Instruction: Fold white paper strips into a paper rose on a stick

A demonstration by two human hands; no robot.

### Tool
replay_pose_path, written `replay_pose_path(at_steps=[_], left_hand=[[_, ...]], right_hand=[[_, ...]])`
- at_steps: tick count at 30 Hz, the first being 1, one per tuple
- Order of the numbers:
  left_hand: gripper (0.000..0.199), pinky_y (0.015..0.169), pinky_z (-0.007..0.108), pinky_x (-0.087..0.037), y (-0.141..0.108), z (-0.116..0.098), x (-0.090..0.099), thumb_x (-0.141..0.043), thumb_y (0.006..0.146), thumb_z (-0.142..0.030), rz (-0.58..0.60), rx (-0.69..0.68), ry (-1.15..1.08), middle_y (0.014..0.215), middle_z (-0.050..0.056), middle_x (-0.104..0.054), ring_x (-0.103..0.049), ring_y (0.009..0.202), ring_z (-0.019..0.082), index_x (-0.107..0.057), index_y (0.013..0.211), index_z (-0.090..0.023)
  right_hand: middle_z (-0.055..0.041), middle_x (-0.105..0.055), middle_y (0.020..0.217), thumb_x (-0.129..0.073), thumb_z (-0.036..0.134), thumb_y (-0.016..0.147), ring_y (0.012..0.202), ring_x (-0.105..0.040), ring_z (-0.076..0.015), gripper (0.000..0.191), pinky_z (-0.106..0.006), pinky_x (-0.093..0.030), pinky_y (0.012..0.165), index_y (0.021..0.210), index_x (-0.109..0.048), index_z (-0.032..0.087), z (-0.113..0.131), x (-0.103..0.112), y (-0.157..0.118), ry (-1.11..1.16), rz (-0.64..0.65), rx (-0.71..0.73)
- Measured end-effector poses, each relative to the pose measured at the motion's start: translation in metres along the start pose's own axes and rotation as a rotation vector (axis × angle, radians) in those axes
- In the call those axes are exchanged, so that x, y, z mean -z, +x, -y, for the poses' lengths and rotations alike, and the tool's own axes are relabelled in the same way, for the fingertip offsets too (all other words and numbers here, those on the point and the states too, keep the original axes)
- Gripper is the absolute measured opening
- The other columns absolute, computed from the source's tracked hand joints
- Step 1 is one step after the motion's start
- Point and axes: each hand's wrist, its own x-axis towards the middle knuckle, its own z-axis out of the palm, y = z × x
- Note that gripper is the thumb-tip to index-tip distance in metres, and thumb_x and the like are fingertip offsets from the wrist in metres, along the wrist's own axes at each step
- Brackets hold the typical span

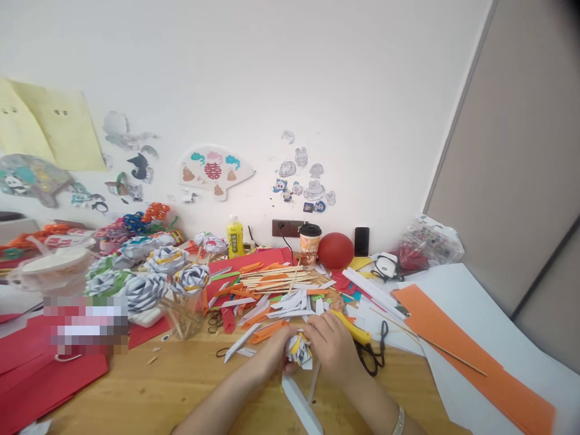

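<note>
Between my two hands, low in the middle of the head view, is a paper flower of folded white and yellow strips. My left hand wraps its left side. My right hand closes over its right side, fingers bent against the folds. A long white paper strip slants down from below the flower toward the front edge. Beyond my hands lies a heap of folded white and orange paper strips, with thin wooden sticks on top.
Finished-looking paper flowers stand at the left in a clear holder. Yellow-handled scissors lie right of my hands. Farther back are a paper cup, a red balloon and a yellow bottle. Orange sheets lie at the right.
</note>
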Motion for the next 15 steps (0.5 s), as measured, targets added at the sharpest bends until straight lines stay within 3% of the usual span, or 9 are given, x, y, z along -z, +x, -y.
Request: replay_pose_path(at_steps=[7,12,15], left_hand=[[0.015,0.038,0.020,-0.010,-0.0009,-0.0004,0.0048,-0.043,0.067,-0.028,-0.012,0.028,-0.001,0.046,-0.006,-0.034,-0.028,0.044,0.008,-0.044,0.056,-0.018],[0.016,0.036,0.020,-0.010,-0.0011,-0.0031,0.0015,-0.045,0.065,-0.030,0.011,0.045,-0.011,0.044,-0.006,-0.033,-0.027,0.043,0.008,-0.043,0.053,-0.018],[0.018,0.035,0.019,-0.015,-0.0044,-0.0090,-0.0027,-0.044,0.066,-0.032,0.035,0.015,-0.027,0.048,-0.004,-0.039,-0.032,0.043,0.009,-0.048,0.059,-0.016]], right_hand=[[-0.0074,-0.059,0.086,-0.040,0.012,0.088,0.072,-0.047,-0.0171,0.019,-0.031,-0.036,0.065,0.091,-0.058,0.015,0.0017,0.0006,-0.0029,0.012,-0.058,-0.001],[-0.0061,-0.059,0.083,-0.038,0.011,0.088,0.070,-0.047,-0.0167,0.021,-0.030,-0.037,0.063,0.085,-0.058,0.015,0.0022,-0.0023,-0.0031,0.063,0.007,-0.023],[-0.0053,-0.058,0.078,-0.037,0.011,0.088,0.068,-0.047,-0.0165,0.024,-0.029,-0.037,0.062,0.080,-0.058,0.016,0.0021,-0.0020,0.0000,0.101,-0.032,-0.106]])
